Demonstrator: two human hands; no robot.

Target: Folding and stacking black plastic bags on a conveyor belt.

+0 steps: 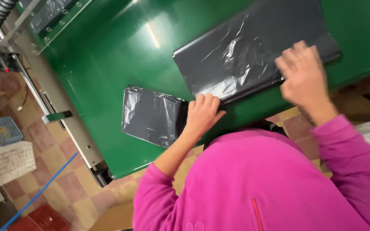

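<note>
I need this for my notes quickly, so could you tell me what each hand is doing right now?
Left hand: curled, pressing on the small folded grey plastic bag.
Right hand: open, blurred, on the large grey plastic sheet.

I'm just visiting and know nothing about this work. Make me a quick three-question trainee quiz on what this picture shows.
1. True or false: the left hand rests at the edge of the smaller folded bag.
2. What colour is the table? A) grey B) green C) white
3. Fill in: the right hand lies on the large dark plastic ____.

Key
1. True: it presses where the small folded bag meets the big sheet.
2. B, green.
3. Sheet: a flat, glossy, dark grey bag sheet spread on the table.
</note>
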